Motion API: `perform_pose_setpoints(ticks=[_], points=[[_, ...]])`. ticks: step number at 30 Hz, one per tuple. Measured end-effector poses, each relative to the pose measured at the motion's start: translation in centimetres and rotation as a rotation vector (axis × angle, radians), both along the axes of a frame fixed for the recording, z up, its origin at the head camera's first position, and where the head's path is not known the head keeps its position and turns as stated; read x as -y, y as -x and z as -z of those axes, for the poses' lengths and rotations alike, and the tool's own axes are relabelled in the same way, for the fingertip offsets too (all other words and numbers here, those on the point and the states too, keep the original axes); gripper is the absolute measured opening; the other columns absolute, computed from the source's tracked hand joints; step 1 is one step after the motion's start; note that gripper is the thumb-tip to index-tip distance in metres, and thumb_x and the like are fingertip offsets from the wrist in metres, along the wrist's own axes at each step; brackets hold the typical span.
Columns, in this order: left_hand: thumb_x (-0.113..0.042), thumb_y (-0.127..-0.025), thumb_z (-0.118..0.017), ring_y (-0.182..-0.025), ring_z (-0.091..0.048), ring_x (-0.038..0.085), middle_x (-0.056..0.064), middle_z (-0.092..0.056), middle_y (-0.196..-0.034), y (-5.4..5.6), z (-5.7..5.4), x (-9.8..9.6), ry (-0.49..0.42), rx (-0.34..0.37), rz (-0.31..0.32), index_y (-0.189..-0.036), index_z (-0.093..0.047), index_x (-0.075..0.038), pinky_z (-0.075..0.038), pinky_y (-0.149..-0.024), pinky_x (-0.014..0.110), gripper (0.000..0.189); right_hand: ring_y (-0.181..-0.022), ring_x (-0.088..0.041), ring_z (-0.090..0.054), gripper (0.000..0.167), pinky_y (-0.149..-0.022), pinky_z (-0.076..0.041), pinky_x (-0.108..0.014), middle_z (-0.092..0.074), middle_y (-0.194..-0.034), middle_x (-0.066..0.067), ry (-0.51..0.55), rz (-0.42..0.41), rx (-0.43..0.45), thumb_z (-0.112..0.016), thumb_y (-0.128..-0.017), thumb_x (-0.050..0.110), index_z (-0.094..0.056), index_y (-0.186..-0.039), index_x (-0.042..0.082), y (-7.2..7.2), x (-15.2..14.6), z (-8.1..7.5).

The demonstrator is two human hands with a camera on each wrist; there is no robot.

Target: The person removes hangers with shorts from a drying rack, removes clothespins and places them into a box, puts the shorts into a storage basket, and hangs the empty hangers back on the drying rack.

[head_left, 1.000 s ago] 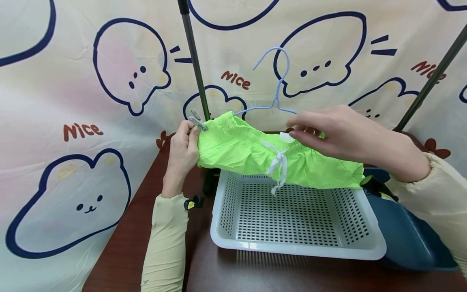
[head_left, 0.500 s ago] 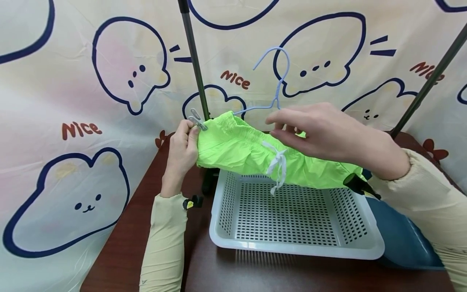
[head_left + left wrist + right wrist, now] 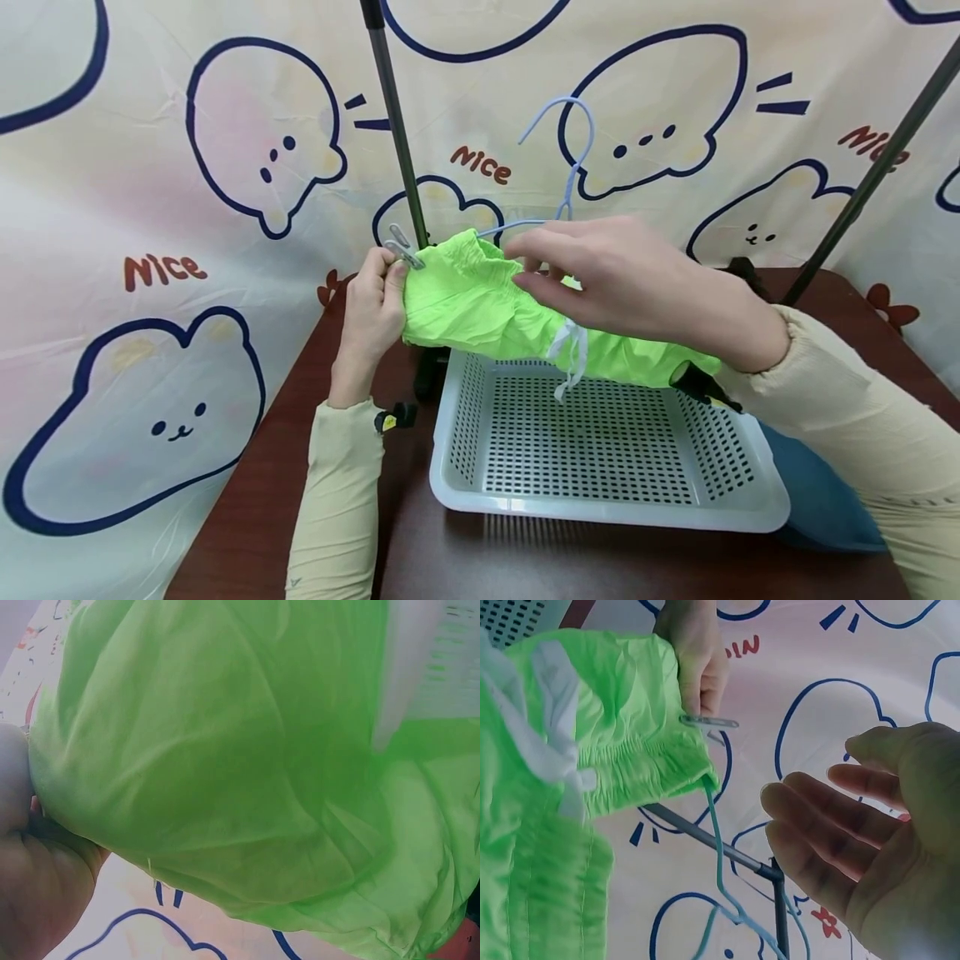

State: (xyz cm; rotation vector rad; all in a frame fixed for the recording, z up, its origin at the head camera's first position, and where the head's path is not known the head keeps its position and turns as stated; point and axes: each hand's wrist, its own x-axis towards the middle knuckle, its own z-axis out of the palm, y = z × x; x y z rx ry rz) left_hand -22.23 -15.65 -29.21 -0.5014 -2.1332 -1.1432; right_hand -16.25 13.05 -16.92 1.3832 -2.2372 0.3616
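Bright green shorts (image 3: 457,296) with a gathered waistband and a white drawstring bow (image 3: 573,342) are spread on a light blue hanger (image 3: 588,142), whose hook rises above them. At the waistband's left corner sits a grey clothespin (image 3: 403,247). My left hand (image 3: 371,308) pinches the side edge of the shorts just below that clothespin. In front of the waistband hovers my right hand (image 3: 607,271), fingers loosely bent and holding nothing. The right wrist view has this right hand (image 3: 900,847) apart from the clothespin (image 3: 709,721) and waistband. Green fabric (image 3: 202,750) fills most of the left wrist view.
Under the shorts, a white perforated basket (image 3: 585,513) stands on the dark brown table (image 3: 525,558). To its right is a blue bin (image 3: 817,492). Dark poles (image 3: 397,125) rise behind, before a cartoon-printed curtain (image 3: 247,150).
My right hand has moved left along the waistband, toward the clothespin side, and now covers the middle of the shorts. My left hand keeps its grip in place.
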Motion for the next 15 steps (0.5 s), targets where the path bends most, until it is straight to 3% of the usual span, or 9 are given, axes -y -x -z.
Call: perform_pose_setpoints(ticks=[7,15], points=[[-0.009,-0.102,-0.049,-0.059,-0.037,0.011,0.011,-0.046,-0.072,-0.2,0.1,-0.1,-0.008,-0.002,-0.006,-0.095,-0.052,0.006,-0.031,-0.055,0.019,0.017,-0.069,-0.008,-0.063,0.023,-0.058,-0.050,-0.025,-0.072,-0.100,0.003,-0.009,0.009,0.030,-0.060,-0.097,0.023,-0.066,-0.116,0.011,0.0,1.7,0.2],[-0.007,-0.101,-0.050,-0.059,-0.036,0.009,0.014,-0.047,-0.074,-0.1,0.0,-0.3,-0.007,-0.013,-0.014,-0.096,-0.053,0.007,-0.030,-0.055,0.018,0.015,-0.065,-0.010,-0.058,0.023,-0.056,-0.045,-0.025,-0.071,-0.095,0.003,-0.007,0.017,0.061,-0.062,-0.097,0.024,-0.065,-0.117,0.012,0.2,3.3,0.9]])
